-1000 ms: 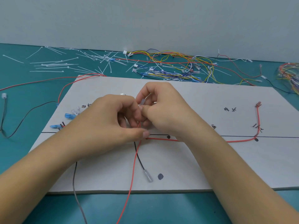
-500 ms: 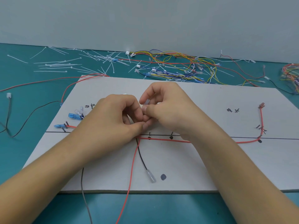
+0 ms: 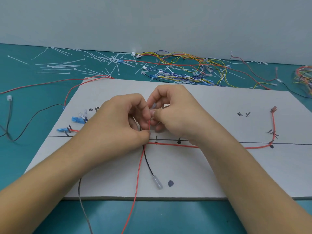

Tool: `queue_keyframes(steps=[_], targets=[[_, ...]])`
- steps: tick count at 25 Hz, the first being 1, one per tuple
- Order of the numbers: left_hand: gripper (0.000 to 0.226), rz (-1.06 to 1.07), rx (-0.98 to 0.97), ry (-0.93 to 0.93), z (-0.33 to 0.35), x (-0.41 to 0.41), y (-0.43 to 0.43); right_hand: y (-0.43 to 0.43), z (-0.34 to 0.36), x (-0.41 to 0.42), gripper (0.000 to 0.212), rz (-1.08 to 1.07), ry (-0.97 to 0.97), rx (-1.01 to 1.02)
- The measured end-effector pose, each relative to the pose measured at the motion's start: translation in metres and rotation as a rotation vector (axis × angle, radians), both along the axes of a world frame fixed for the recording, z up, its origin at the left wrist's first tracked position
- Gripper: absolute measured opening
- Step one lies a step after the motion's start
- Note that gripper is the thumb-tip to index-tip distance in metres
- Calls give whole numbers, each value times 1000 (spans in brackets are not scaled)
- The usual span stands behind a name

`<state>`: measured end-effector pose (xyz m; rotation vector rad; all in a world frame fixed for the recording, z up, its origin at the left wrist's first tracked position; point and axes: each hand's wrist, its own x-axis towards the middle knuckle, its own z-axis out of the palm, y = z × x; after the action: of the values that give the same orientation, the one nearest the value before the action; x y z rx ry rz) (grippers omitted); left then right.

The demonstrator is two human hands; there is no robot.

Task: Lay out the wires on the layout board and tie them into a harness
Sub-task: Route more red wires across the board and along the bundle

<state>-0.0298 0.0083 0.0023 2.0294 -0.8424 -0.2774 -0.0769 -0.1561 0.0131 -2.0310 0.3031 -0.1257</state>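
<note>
Routing step at the middle of the flat grey layout board (image 3: 219,166): left hand (image 3: 118,122) pinching thin red wire (image 3: 172,145), right hand (image 3: 175,112) pinching a clear-sleeved wire end (image 3: 154,105); next, careful seating, then tying.

Spot where left hand (image 3: 118,125) and right hand (image 3: 177,114) meet is buried under fingertips, so I can't see how the wires cross there. Left pinches a red wire (image 3: 173,145) at that spot. Right pinches a clear piece (image 3: 154,105), mostly covered; can't tell what it is. The red wire goes under the right wrist and shows again further right. A red run drops off the bottom edge; same wire or not, can't tell. Grey wire (image 3: 82,200) comes out from under the left forearm and is cut at the bottom. Left hand covers part of the board (image 3: 219,174) line and some scribbles by the blue connectors (image 3: 77,119). Handwritten marks (image 3: 243,114) too small to read. Wire bundle (image 3: 303,76) clipped by the right edge.
</note>
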Motion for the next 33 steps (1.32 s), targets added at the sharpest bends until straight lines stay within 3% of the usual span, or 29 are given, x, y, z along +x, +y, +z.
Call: queue_keyframes(steps=[8,15,24,33], targets=[[24,43,-59,63,1,0,-1,-1,-2,2,23,0,-13,19],[21,108,-201,335,8,7,1,-1,-3,1,21,7,-25,31],[17,213,35,52,8,16,6,-1,-10,6,17,-97,-27,-164],[15,294,136,-174,5,15,6,0,-13,9,16,-156,-6,-160]])
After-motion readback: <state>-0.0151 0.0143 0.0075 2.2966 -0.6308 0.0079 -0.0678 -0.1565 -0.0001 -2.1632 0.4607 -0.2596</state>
